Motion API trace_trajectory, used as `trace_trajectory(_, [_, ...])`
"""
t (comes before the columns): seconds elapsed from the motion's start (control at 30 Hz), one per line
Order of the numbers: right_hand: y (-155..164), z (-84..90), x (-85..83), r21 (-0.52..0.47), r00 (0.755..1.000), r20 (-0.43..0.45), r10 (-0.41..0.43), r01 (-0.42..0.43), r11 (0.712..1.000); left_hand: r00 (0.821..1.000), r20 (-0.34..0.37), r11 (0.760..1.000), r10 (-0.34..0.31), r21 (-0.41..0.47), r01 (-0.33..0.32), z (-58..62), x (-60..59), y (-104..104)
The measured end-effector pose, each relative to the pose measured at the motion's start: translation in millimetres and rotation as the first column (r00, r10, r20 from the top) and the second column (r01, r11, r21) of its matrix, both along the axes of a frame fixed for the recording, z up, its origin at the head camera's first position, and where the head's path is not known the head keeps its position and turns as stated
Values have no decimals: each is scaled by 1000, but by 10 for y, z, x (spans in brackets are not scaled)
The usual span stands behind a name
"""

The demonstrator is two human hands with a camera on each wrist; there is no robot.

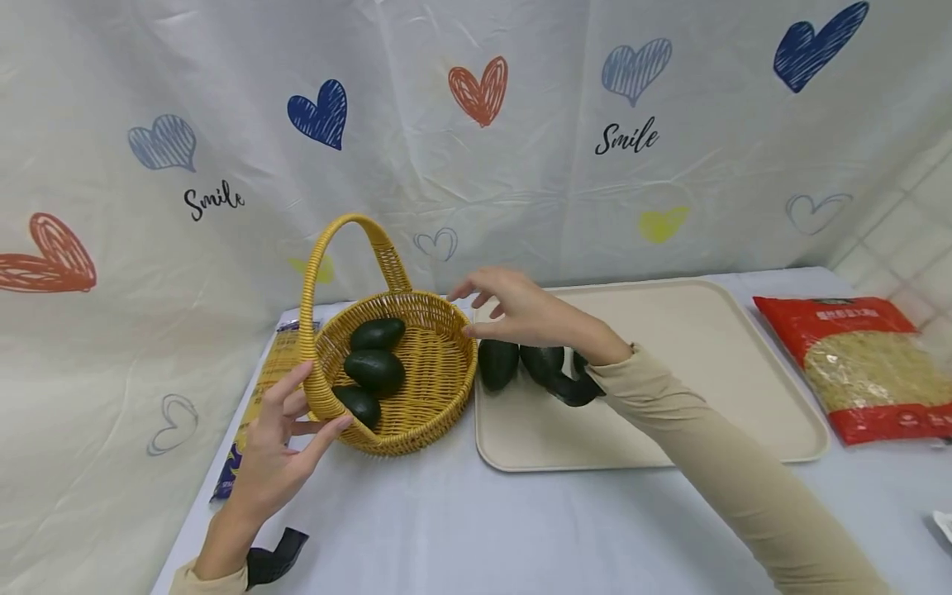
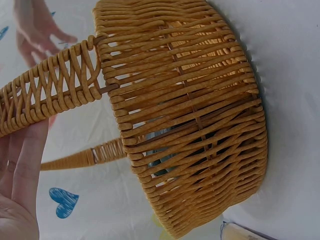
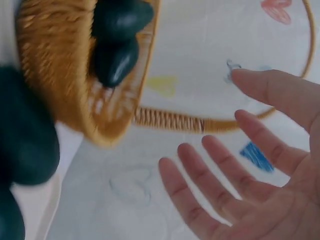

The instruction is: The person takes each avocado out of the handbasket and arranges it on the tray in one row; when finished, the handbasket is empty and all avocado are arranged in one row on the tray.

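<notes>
A yellow wicker basket (image 1: 416, 436) with a tall handle (image 1: 316, 264) stands on the table and holds three dark green avocados (image 1: 374, 370). My left hand (image 1: 308, 405) touches the basket's near-left rim by the handle base, fingers straight; the left wrist view shows those fingers (image 2: 22, 165) beside the handle (image 2: 55, 85). My right hand (image 1: 476, 310) hovers empty, fingers spread, over the basket's right rim and above three more avocados (image 1: 497, 362) lying on the left end of a beige tray (image 1: 669, 446). In the right wrist view the spread fingers (image 3: 225, 170) hold nothing.
A red bag of dried noodles (image 1: 863, 364) lies right of the tray. A yellow and blue packet (image 1: 256, 405) lies behind the basket on the left. A heart-print cloth hangs as the backdrop. Grey tabletop (image 1: 461, 521) stretches in front.
</notes>
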State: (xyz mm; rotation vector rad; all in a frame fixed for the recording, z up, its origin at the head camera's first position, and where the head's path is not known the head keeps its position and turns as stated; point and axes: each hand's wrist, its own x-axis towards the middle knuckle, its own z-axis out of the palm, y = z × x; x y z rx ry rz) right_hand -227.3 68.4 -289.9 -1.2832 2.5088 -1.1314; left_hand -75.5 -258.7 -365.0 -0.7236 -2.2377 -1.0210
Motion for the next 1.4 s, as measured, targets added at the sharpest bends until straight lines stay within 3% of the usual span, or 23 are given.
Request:
trace_trajectory(0.23, [-491, -101, -106, 5, 987, 55, 149, -149, 989, 1000, 4, 1000, 12, 8, -12, -23, 15, -17])
trace_trajectory(0.5, [-910, -275, -207, 83, 965, 112, 238, -248, 965, 1000, -4, 1000, 16, 8, -16, -34, 17, -18])
trace_trajectory(0.83, [-1241, -425, -261, 203, 958, 149, 246, -273, 940, 1000, 4, 1000, 5, 10, -5, -18, 16, 5])
trace_trajectory(1.13, [-1376, -480, -282, 333, 953, 151, 263, -299, 894, 1000, 5, 1000, -5, -1, 5, -27, -21, -6])
trace_trajectory(1.4, [-1443, -507, -296, 365, 949, 165, 268, -312, 877, 1000, 3, 1000, -7, -6, 7, -29, -39, -16])
